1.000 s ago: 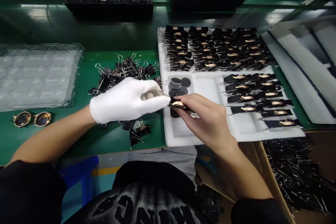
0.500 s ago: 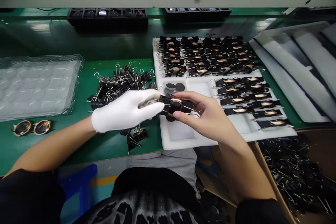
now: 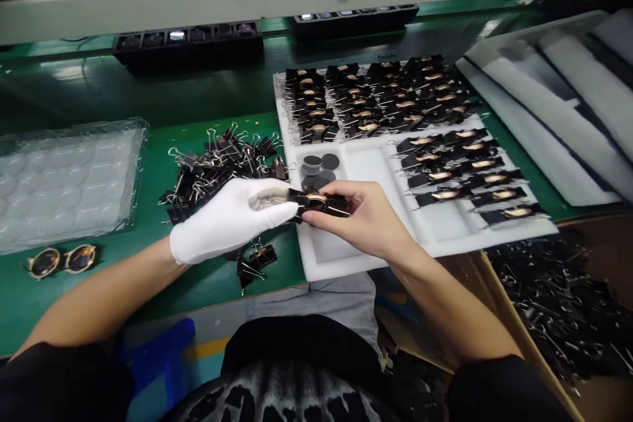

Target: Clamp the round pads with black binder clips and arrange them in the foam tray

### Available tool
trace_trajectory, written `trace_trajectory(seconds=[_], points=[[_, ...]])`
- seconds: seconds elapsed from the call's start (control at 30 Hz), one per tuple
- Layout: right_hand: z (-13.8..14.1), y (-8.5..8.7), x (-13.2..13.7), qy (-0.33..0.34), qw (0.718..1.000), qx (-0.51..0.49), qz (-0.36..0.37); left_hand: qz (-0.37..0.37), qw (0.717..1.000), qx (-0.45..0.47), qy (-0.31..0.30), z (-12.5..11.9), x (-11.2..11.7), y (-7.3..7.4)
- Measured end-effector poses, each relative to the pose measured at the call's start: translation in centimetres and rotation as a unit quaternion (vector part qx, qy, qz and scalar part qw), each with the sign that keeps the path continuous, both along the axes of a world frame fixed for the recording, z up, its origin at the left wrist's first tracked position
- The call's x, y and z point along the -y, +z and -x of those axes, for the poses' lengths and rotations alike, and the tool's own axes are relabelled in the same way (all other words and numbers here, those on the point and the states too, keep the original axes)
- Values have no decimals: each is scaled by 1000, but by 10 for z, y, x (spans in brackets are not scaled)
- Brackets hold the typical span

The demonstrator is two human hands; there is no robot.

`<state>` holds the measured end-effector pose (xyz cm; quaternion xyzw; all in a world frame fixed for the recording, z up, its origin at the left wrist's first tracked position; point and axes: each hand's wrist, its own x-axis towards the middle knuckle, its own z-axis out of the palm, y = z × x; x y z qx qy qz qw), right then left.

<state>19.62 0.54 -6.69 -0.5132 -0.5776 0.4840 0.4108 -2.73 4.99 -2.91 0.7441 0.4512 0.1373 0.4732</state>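
My left hand (image 3: pixel 232 219), in a white glove, pinches the left end of a small gold-edged piece (image 3: pixel 315 199) with black binder clips on it. My bare right hand (image 3: pixel 363 221) grips the right end of the same clipped piece, its thumb in front and fingers behind. The fingers partly hide the clips. Behind my hands, dark round discs (image 3: pixel 319 163) lie in a compartment of the white foam tray (image 3: pixel 316 267). Loose black binder clips (image 3: pixel 222 161) are heaped beyond my left hand, and a few more (image 3: pixel 254 262) lie nearer the bench edge.
Rows of clipped gold-edged pieces (image 3: pixel 376 95) fill the tray's back and right side. Sunglasses (image 3: pixel 62 260) and clear plastic trays (image 3: pixel 69 178) lie left. White foam sheets (image 3: pixel 554 105) lean at right above a carton of binder clips (image 3: pixel 558 303). A shelf beam (image 3: pixel 198 3) crosses the top.
The view has shifted and tilted slightly. Both hands still hold the clipped piece, which is now turned a little, and the right fingers sit closer around its end.
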Motion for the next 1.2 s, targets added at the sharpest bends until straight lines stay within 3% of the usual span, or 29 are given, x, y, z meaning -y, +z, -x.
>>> trace_trajectory(seconds=[0.13, 0.27, 0.37, 0.47, 0.53, 0.6, 0.73, 0.83, 0.9, 1.03, 1.13, 1.2], points=[[-8, 7, 9, 12, 999, 26, -41, -52, 998, -28, -17, 2, 8, 0], [-38, 20, 28, 37, 979, 127, -157, -182, 971, -64, -139, -7, 12, 7], [-71, 22, 44, 64, 947, 203, -241, -273, 934, -68, -218, -35, 14, 12], [-108, 19, 57, 73, 926, 260, -266, -346, 888, -123, -276, -79, 17, 15], [-133, 17, 66, 34, 922, 278, -269, -384, 854, -179, -303, -114, 20, 17], [-157, 14, 76, -62, 913, 297, -271, -415, 829, -213, -309, -148, 21, 19], [-192, -1, 98, -316, 864, 272, -282, -411, 825, -257, -289, -205, 22, 15], [-204, -18, 111, -443, 827, 178, -297, -403, 818, -292, -289, -231, 20, 6], [-206, -28, 115, -473, 818, 137, -297, -408, 808, -305, -295, -241, 17, -1], [-205, -37, 115, -471, 822, 118, -297, -426, 797, -303, -304, -248, 16, -11], [-204, -37, 114, -465, 819, 173, -290, -455, 787, -304, -286, -247, 21, -17], [-201, -36, 113, -451, 811, 264, -261, -474, 782, -292, -279, -245, 23, -21]])
